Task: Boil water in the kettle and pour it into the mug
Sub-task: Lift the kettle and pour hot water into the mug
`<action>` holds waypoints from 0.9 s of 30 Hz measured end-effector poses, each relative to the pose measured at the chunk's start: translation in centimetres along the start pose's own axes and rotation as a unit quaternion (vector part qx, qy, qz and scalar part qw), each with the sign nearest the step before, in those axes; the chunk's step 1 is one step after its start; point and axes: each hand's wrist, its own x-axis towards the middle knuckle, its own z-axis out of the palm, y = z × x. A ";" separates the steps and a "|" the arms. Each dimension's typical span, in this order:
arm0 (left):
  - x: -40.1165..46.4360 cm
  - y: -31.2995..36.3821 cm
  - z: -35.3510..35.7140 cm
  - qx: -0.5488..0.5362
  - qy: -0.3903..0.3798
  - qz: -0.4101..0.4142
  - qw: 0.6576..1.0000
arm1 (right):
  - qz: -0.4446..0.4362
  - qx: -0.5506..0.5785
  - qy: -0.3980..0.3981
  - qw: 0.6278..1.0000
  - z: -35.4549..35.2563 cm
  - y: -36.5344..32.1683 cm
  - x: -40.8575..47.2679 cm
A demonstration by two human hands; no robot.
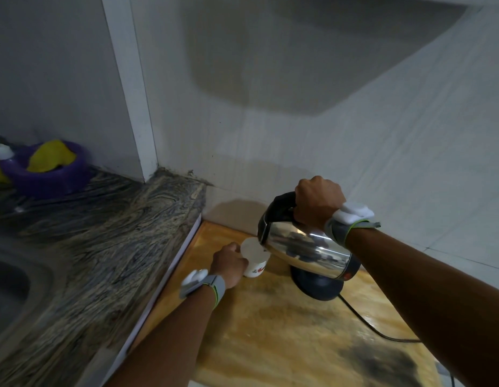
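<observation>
Pouring step: the kettle (307,247) is gripped by the right hand (318,202) and tilted over the mug (255,256), which is clasped by the left hand (228,265); a steady tilt is judged necessary next.

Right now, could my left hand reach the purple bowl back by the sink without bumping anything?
Probably not yet: the left hand grips the mug under the tilted kettle. The marbled counter toward the purple bowl looks unobstructed, but it sits far off.

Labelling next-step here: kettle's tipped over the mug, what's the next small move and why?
Probably hold the tilt and keep pouring. The right hand grips the kettle by its handle, lifted off its base, spout over the mug that the left hand holds on the counter. The fill level isn't visible.
</observation>
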 end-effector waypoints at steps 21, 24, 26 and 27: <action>0.5 -0.5 0.3 -0.037 -0.002 -0.013 0.999 | -0.006 0.005 -0.011 1.000 -0.5 -0.2 0.1; 0.5 -0.5 0.2 -0.035 -0.003 -0.014 0.999 | -0.008 0.006 -0.014 1.000 -0.7 -0.2 0.1; 0.6 -0.5 0.2 -0.031 -0.005 -0.015 0.999 | -0.009 0.005 -0.016 1.000 -0.8 -0.2 0.2; 0.6 -0.4 0.2 -0.031 -0.004 -0.016 0.999 | -0.009 0.005 -0.017 1.000 -0.9 -0.2 0.2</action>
